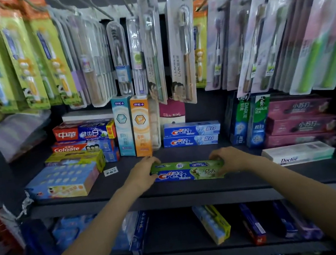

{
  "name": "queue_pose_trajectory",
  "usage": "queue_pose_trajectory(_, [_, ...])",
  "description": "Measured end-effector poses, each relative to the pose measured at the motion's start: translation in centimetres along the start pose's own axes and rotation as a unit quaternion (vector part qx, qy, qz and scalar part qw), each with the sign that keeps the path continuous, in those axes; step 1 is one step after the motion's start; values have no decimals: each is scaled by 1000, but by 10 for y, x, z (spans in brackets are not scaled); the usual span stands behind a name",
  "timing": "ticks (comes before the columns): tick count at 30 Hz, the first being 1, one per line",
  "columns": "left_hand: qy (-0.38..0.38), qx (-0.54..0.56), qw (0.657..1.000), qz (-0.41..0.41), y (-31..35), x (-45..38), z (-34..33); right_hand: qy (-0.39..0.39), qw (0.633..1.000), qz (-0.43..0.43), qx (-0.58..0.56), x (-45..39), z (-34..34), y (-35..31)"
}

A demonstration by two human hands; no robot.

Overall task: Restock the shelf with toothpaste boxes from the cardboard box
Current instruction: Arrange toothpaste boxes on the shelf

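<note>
A green and blue Crest toothpaste box [187, 171] lies lengthwise on the dark shelf [172, 189], near its front edge. My left hand [143, 173] grips the box's left end with curled fingers. My right hand [228, 159] grips its right end. Behind it two blue Crest boxes [192, 134] are stacked against the back. The cardboard box is not in view.
Stacked toothpaste boxes [84, 140] fill the shelf's left side; two tall boxes [133, 126] stand upright in the middle. Darlie and pink boxes [281, 119] and a white Doctor box [297, 153] sit right. Packaged toothbrushes [151, 49] hang above. A lower shelf [215, 249] holds more boxes.
</note>
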State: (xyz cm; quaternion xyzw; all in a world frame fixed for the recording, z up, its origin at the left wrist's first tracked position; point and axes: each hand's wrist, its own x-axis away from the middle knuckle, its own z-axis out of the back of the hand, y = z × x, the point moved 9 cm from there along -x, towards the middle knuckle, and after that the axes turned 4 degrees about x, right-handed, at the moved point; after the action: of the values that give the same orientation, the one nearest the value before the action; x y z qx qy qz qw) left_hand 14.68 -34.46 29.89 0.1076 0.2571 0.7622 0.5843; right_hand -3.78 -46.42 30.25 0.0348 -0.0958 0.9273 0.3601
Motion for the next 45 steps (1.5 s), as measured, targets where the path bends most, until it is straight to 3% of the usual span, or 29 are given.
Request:
queue_pose_trajectory(3, [15, 13, 999, 32, -15, -2, 8, -22, 990, -35, -134, -1, -9, 9])
queue_pose_trajectory(6, [78, 79, 989, 94, -33, -1, 22, -19, 957, -62, -283, -5, -14, 12])
queue_pose_trajectory(11, [153, 272, 931, 189, -45, -3, 24, 78, 892, -136, -425, -13, -15, 41])
queue_pose_trajectory(16, [113, 311, 932, 147, -10, -30, 3, 142, 880, -205, -404, -15, -8, 78])
queue_pose_trajectory(19, [65, 318, 936, 138, 5, -46, -17, 151, 894, -221, -359, -23, -5, 86])
queue_pose_trajectory(34, [47, 383, 911, 147, 13, -69, -44, 172, 925, -192, -280, -53, 1, 78])
queue_pose_trajectory(38, [178, 319, 925, 102, 17, -49, -22, 278, 911, -129, -276, -28, 13, 53])
queue_pose_trajectory(41, [250, 252, 934, -51, 44, 2, -11, 323, 903, 10, -283, 11, 15, 5])
queue_pose_trajectory(43, [227, 220, 937, -146, 57, 52, -26, 307, 908, 129, -253, 45, 4, -37])
queue_pose_trajectory(45, [147, 176, 953, -199, 52, 102, -70, 233, 924, 208, -221, 74, -35, -77])
